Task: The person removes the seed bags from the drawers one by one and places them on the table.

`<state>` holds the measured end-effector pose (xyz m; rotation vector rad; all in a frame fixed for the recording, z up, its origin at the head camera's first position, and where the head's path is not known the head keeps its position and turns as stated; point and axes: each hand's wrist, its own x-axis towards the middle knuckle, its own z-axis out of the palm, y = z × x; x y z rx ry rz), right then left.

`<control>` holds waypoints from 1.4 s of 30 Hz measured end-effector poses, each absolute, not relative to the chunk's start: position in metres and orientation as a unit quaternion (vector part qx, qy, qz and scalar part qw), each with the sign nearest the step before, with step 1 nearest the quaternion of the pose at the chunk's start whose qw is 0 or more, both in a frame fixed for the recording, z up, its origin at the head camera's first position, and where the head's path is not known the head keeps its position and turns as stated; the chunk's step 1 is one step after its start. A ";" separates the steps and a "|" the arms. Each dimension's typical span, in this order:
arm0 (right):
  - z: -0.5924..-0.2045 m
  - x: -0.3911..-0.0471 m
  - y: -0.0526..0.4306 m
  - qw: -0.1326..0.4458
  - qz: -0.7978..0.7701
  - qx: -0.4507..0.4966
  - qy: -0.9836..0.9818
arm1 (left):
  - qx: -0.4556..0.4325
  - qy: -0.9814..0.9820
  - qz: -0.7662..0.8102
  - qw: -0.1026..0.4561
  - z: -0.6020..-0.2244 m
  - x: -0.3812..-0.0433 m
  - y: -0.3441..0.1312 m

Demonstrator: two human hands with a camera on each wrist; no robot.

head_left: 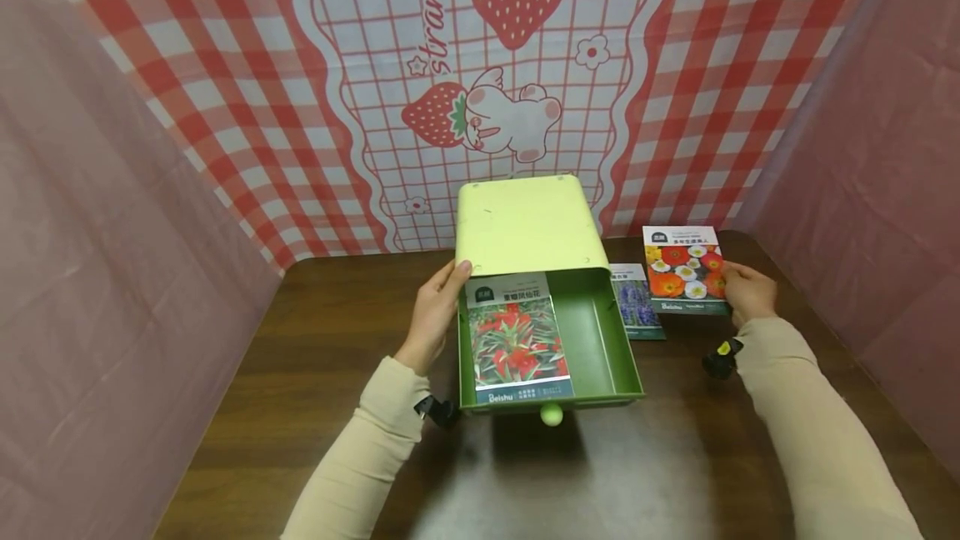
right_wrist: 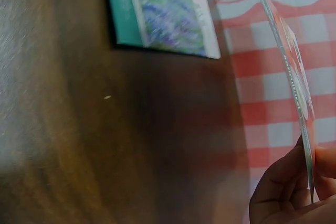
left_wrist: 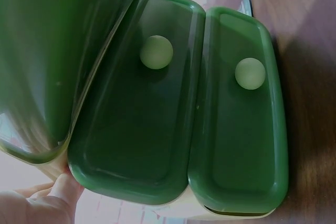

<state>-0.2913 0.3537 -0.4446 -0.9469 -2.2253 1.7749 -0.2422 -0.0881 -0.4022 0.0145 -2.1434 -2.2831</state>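
Note:
A small chest of drawers (head_left: 532, 223) has a pale yellow shell and green drawers. Its top drawer (head_left: 588, 340) is pulled out, and a red-flower seed packet (head_left: 517, 340) lies in its left part. At the chest's left side rests my left hand (head_left: 433, 315), thumb on the front corner; the left wrist view shows this hand (left_wrist: 47, 200) beside the drawer fronts. Out to the right, my right hand (head_left: 750, 290) pinches the right edge of a poppy seed packet (head_left: 686, 273), seen edge-on as a thin packet (right_wrist: 294, 87) in the right wrist view.
A purple-flower seed packet (head_left: 637, 302) lies on the wooden table (head_left: 330, 340) right of the chest, partly behind the drawer. Below the pulled-out drawer are two shut drawers (left_wrist: 134, 119) with round knobs. A checked strawberry cloth (head_left: 495, 48) hangs behind, with pink cloth (head_left: 112, 273) at the sides.

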 end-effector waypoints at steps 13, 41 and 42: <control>-0.469 -0.284 0.357 0.060 0.520 -0.320 -0.789 | 0.003 -0.681 -0.732 0.001 -0.401 -0.241 -0.088; -0.467 -0.277 0.354 0.002 0.364 -0.224 -0.904 | 0.001 -0.676 -0.737 -0.001 -0.402 -0.242 -0.088; -0.468 -0.277 0.354 -0.003 0.354 -0.217 -0.910 | 0.001 -0.677 -0.736 -0.001 -0.402 -0.242 -0.088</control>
